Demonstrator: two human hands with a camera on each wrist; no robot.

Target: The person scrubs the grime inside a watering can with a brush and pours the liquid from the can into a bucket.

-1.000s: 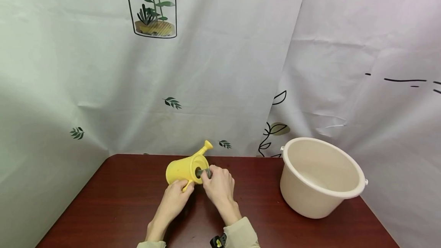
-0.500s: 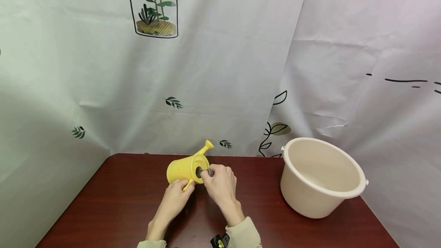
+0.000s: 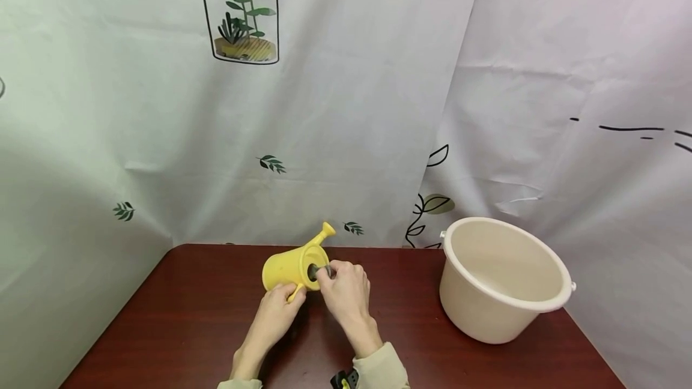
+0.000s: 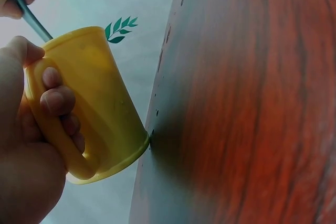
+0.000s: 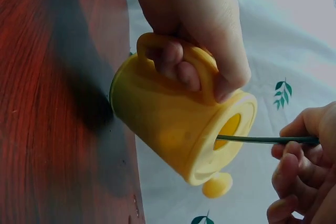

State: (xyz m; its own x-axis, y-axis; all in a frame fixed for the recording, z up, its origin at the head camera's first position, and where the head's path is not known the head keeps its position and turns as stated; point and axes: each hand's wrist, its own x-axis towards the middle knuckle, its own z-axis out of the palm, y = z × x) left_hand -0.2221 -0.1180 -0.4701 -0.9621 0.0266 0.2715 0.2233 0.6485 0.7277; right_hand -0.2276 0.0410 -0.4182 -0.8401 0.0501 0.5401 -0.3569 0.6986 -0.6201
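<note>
A small yellow watering can is tipped on its side above the table, its round opening turned toward the right and its spout pointing up and away. My left hand grips it by the handle, fingers curled through the loop in the left wrist view. In my right hand, thumb and fingers pinch a thin dark grey-green stick. The stick runs through the opening into the can, and its far end is hidden inside. The base edge of the can is close over the table.
A large cream bucket with a wide rim stands at the right of the dark red-brown table. Behind the table hangs a pale cloth printed with leaves and plants.
Both hands keep their grips, and the can stays nearly in place. My right hand has shifted slightly to the right with the stick at the opening.
</note>
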